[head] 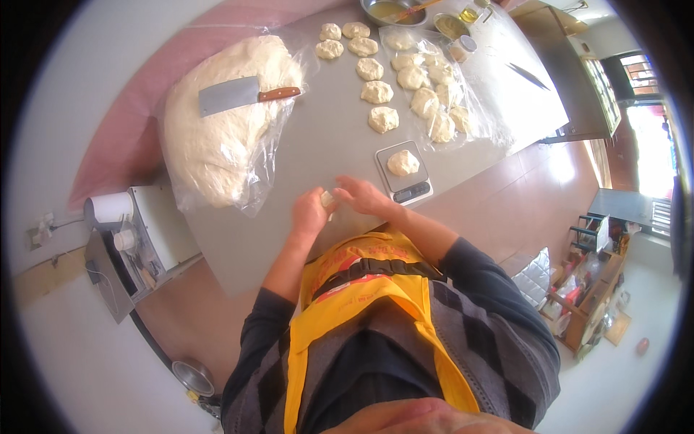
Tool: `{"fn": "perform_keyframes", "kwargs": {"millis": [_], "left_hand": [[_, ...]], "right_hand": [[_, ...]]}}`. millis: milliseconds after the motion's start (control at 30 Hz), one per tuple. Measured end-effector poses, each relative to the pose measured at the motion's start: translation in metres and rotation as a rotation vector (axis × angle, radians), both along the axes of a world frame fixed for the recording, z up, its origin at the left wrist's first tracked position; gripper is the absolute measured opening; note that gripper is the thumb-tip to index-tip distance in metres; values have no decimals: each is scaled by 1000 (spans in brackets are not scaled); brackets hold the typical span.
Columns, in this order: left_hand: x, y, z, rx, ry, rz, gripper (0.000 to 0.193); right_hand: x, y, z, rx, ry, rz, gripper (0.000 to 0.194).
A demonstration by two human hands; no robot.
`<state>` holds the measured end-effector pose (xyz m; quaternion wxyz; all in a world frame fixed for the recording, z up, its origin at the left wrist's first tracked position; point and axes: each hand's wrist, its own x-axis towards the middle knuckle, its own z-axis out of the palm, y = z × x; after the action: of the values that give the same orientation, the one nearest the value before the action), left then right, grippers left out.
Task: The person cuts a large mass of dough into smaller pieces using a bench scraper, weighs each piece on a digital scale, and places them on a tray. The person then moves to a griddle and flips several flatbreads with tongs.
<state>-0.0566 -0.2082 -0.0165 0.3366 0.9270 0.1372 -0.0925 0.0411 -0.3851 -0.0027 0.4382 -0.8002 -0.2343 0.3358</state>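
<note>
My left hand (310, 210) is closed around a small lump of dough (327, 199) near the table's front edge, with most of it hidden in my fist. Beside it, my right hand (362, 196) is spread, its fingertips close to the lump; whether they touch it is unclear. Just right of my right hand, a digital kitchen scale (385, 172) carries a dough piece (403, 163). To the left lies a large mass of dough (217, 146) in clear plastic film, with a wooden-handled cleaver (230, 97) flat on top.
Several dough pieces (377, 92) stand in rows on the grey table (320, 125). More dough lumps (425, 102) lie on or under plastic film to the right. At the back are a metal bowl (370, 12) with a brush, a small bowl (451, 25), and a jar (462, 49). A dark blade (528, 75) lies far right.
</note>
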Motion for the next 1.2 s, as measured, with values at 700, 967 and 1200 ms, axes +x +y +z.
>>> {"fn": "perform_keyframes", "kwargs": {"millis": [700,967,1200], "left_hand": [[-17,-15,24,-186,8,78,59],[-6,-9,27,-313,-456,128,60],[-8,-11,23,-179,-162,82,41]], "right_hand": [[2,25,44,-205,196,-26,57],[5,16,41,7,179,63,48],[-2,13,42,112,70,-91,47]]}}
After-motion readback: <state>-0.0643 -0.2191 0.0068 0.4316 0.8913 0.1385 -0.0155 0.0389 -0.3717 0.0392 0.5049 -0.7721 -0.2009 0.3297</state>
